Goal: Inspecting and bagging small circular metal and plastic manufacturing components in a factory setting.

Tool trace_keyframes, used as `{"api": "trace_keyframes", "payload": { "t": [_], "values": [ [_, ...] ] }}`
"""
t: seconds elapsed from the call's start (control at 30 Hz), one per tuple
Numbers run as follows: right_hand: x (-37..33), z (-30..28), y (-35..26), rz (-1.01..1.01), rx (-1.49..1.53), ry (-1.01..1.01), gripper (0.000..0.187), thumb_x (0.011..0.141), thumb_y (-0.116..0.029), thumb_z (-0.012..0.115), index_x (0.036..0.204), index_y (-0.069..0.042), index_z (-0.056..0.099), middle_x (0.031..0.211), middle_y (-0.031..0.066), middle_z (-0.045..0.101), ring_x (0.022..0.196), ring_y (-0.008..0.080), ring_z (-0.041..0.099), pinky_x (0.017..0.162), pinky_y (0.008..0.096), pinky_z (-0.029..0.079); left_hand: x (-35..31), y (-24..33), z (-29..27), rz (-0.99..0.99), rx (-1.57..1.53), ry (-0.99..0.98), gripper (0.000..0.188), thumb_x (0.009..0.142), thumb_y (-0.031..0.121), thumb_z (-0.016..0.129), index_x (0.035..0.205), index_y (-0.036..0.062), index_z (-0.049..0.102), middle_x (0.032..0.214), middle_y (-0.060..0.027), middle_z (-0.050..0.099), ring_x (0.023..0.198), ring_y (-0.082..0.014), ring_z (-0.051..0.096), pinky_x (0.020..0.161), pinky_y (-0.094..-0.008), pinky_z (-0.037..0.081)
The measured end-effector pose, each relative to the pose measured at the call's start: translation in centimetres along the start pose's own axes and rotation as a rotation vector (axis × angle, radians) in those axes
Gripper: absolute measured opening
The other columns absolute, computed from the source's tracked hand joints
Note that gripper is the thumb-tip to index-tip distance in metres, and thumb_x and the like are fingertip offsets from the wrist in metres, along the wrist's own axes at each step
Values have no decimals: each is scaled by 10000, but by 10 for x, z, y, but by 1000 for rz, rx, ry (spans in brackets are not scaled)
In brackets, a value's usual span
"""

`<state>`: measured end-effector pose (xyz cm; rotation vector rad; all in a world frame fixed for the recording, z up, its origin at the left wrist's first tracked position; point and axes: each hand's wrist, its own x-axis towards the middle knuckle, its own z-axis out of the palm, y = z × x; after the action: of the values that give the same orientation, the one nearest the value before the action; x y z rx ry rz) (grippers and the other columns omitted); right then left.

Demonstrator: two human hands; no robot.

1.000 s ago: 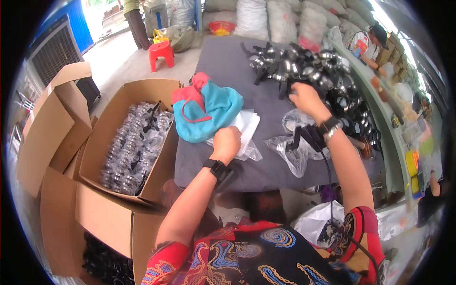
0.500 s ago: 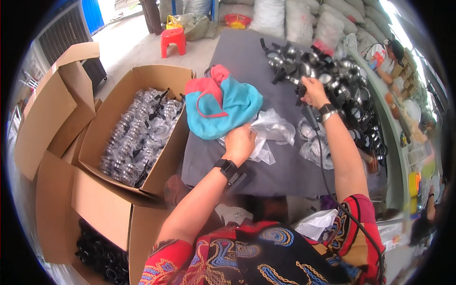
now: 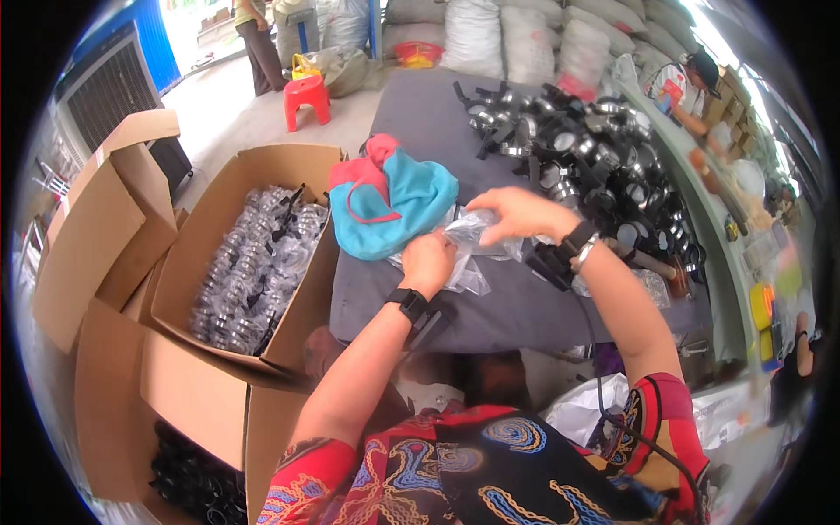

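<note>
My left hand [image 3: 429,262] is closed, its fingers pinching a clear plastic bag [image 3: 473,278] on the grey-topped table [image 3: 394,311]. My right hand [image 3: 522,215] reaches over the crumpled bags from the right. Its thumb and fingers are spread apart at the bag's edge, and I see nothing gripped in it. Just beyond my left hand lies a bunched teal and pink cloth [image 3: 398,201]. A heap of round shiny metal parts with black handles [image 3: 577,153] covers the table's far right side. What lies under my palms is hidden.
Left of the table, an open cardboard box [image 3: 297,328] holds rows of plastic-wrapped metal parts [image 3: 254,262]. A second box [image 3: 192,376] in front contains black parts [image 3: 197,477]. A black cable hangs by my right forearm. Beyond are a red stool [image 3: 306,101], sacks [image 3: 472,39] and another person [image 3: 687,83].
My right hand has come from the heap back leftward and toward me, over the plastic bags beside my left hand. My left hand stays at the bag. The whole view has shifted slightly.
</note>
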<state>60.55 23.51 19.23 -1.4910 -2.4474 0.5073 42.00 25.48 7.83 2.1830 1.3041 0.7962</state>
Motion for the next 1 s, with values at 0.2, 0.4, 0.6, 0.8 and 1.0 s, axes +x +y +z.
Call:
{"api": "trace_keyframes", "payload": {
  "t": [0.2, 0.4, 0.6, 0.8, 1.0],
  "values": [
    [10, 49, 16, 242, -267, 77, 318, 696, -198, 695, 924, -5, 587, 891, 204, 632, 905, 375, 604, 776, 447, 478, 4, 1, 6, 42, 73, 23, 215, 793, 214, 609, 931, 50, 625, 800, -181, 656, 791, -368, 628, 717, -470, 479],
    [-13, 36, 16, 349, 146, 624, 322, 699, -235, 690, 882, 8, 585, 830, 203, 627, 780, 337, 627, 687, 400, 489, 3, -2, 3, 54, 89, 49, 185, 813, 218, 597, 849, 36, 601, 781, -204, 639, 774, -390, 614, 698, -479, 464],
    [-94, 1, 43, 429, 12, 913, 203, 754, -69, 614, 935, -10, 542, 823, 135, 614, 799, 289, 608, 727, 378, 472, 5, 3, 4, 75, 51, 80, 168, 800, 192, 598, 801, 24, 595, 745, -215, 632, 751, -398, 617, 692, -489, 473],
    [-128, 10, 58, 365, -565, 184, 279, 707, 80, 505, 939, -63, 567, 953, 82, 622, 1047, 295, 538, 1018, 568, 278, 4, -7, 8, 116, -6, 140, 130, 774, 137, 590, 846, 41, 641, 774, -186, 643, 754, -372, 616, 683, -443, 469],
    [-96, -25, 15, 625, -427, -242, 540, 669, -41, 583, 1205, -104, 571, 1174, 118, 601, 1155, 297, 521, 1026, 576, 301, 5, -13, 10, 87, -129, 123, 141, 784, 144, 581, 750, 28, 655, 733, -178, 637, 717, -366, 615, 673, -440, 477]
  ]
}}
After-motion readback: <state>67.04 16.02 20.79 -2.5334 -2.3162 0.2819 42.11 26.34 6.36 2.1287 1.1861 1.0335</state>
